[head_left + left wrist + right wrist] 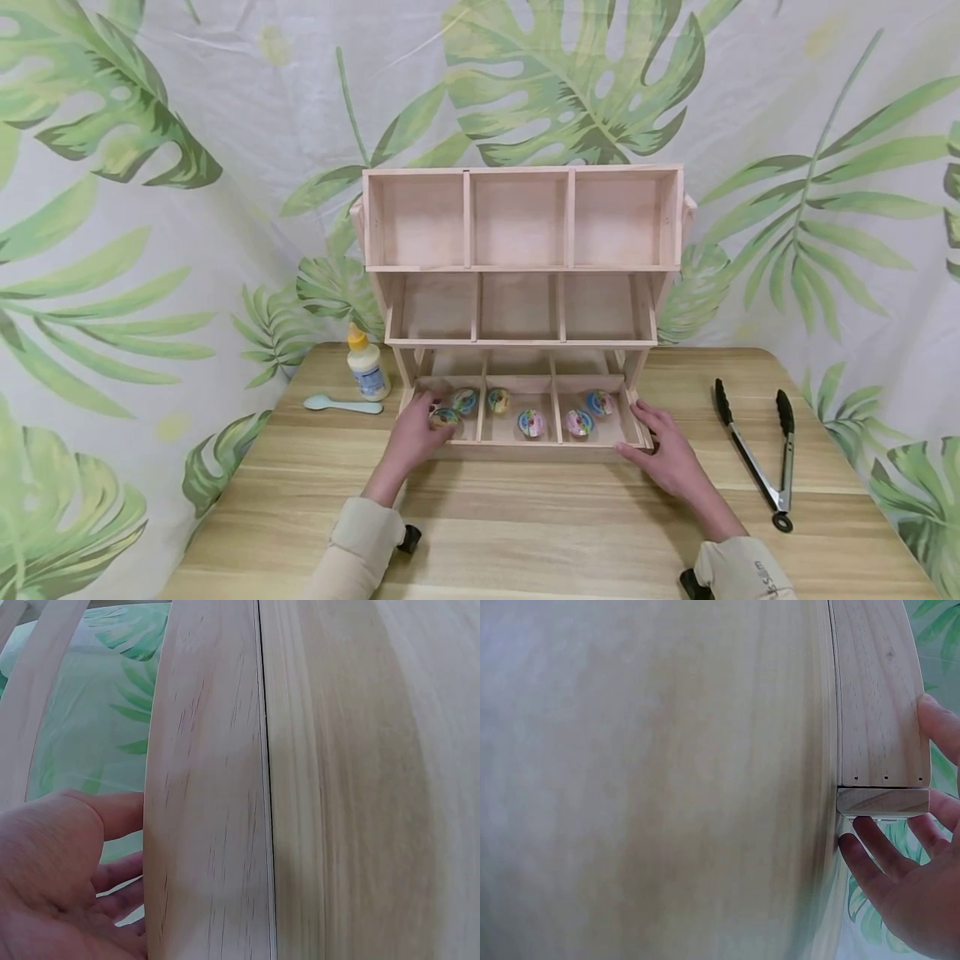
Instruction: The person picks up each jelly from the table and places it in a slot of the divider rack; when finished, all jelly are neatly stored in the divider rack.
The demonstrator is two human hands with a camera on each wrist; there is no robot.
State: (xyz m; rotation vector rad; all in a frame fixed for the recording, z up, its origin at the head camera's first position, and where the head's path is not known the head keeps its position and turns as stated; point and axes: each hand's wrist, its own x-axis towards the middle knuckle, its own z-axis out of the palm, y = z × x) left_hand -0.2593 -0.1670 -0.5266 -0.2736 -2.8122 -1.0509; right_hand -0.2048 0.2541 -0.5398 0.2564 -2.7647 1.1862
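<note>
A wooden rack (521, 271) has three tiers of open compartments. Several small jelly cups with printed lids lie in the bottom tier: two at left, two in the middle (531, 423), two at right (579, 422). My left hand (415, 433) reaches into the left bottom compartment, thumb and fingers either side of a jelly cup (444, 417). In the left wrist view its fingertips are hidden behind the front board (206, 787). My right hand (670, 454) holds the right front corner of that tier. There the thumb touches the top edge, and the fingers lie by the end piece (885, 801).
Left of the rack stand a glue bottle (367, 367) with an orange cap and, lying flat, a light blue spoon (343, 405). Black-tipped metal tongs (761, 467) lie spread at right on the wooden table (525, 525). A leaf-print cloth (225, 108) hangs behind.
</note>
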